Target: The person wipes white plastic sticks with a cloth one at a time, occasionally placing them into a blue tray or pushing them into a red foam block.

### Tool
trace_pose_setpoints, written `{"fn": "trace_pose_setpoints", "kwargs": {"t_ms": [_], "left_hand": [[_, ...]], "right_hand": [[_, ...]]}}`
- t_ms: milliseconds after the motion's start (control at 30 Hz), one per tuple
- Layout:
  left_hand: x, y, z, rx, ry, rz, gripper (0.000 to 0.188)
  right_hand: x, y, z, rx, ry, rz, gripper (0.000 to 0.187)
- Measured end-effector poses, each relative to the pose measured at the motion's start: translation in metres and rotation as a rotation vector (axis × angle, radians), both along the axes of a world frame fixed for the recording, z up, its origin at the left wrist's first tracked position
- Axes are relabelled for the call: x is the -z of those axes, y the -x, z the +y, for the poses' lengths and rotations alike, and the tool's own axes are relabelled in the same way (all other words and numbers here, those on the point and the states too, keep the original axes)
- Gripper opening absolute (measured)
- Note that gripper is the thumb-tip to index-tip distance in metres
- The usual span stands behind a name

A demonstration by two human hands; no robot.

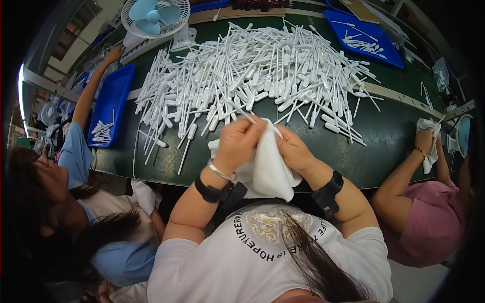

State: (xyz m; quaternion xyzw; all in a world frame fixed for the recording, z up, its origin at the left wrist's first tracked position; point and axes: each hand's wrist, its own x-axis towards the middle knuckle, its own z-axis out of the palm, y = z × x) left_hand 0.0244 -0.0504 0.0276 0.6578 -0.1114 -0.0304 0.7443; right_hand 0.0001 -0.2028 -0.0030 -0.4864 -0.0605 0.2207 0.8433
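Note:
My left hand (238,144) and my right hand (297,150) are close together over the near edge of the table, both closed on a white cloth (273,164). The cloth hangs down between them toward my lap. A slim white piece (241,109) sticks out up and left from beside my left fingers; whether the fingers or the cloth grip it is hidden. Just beyond my hands lies a big loose heap of white plastic droppers (283,65), each with a thin stem and an oval bulb.
Blue trays holding some droppers stand at the left (113,108) and far right (364,38). A fan (151,15) stands at the back left. A co-worker's arm (91,86) reaches across on the left; another co-worker's hand (424,139) holds a cloth at right. The dark green tabletop (353,164) shows in front.

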Motion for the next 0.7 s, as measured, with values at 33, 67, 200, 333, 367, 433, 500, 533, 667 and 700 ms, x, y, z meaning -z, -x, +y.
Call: {"fn": "trace_pose_setpoints", "kwargs": {"t_ms": [33, 67, 200, 333, 367, 433, 500, 533, 667, 700], "left_hand": [[0.003, 0.003, -0.005, -0.004, -0.118, -0.147, 0.017], [0.004, 0.005, -0.008, -0.008, -0.236, -0.294, 0.017], [-0.005, 0.006, -0.005, 0.002, 0.131, 0.158, 0.019], [-0.013, -0.001, 0.010, -0.077, 0.333, 0.185, 0.019], [-0.015, -0.003, 0.014, -0.080, 0.333, 0.183, 0.019], [-0.019, -0.006, 0.023, -0.071, 0.370, 0.115, 0.020], [-0.020, -0.007, 0.028, -0.074, 0.388, 0.078, 0.021], [-0.019, -0.007, 0.029, -0.072, 0.386, 0.080, 0.021], [-0.015, -0.004, 0.026, -0.077, 0.349, 0.104, 0.020], [-0.014, -0.002, 0.024, -0.086, 0.312, 0.116, 0.019]], "right_hand": [[0.002, 0.000, 0.000, -0.002, 0.021, -0.050, 0.030], [0.002, -0.001, 0.000, -0.001, 0.020, -0.050, 0.030], [-0.009, -0.003, -0.008, -0.051, 0.015, -0.077, 0.031], [-0.022, -0.002, -0.010, -0.086, -0.097, -0.007, 0.030], [-0.017, -0.004, -0.013, -0.089, -0.100, 0.009, 0.030], [-0.010, -0.007, -0.018, -0.101, -0.107, 0.040, 0.030], [-0.009, -0.007, -0.020, -0.108, -0.111, 0.042, 0.030], [-0.009, -0.007, -0.020, -0.107, -0.114, 0.045, 0.030], [-0.014, -0.005, -0.014, -0.065, -0.047, 0.035, 0.032], [-0.015, -0.004, -0.012, -0.044, -0.012, 0.027, 0.032]]}}
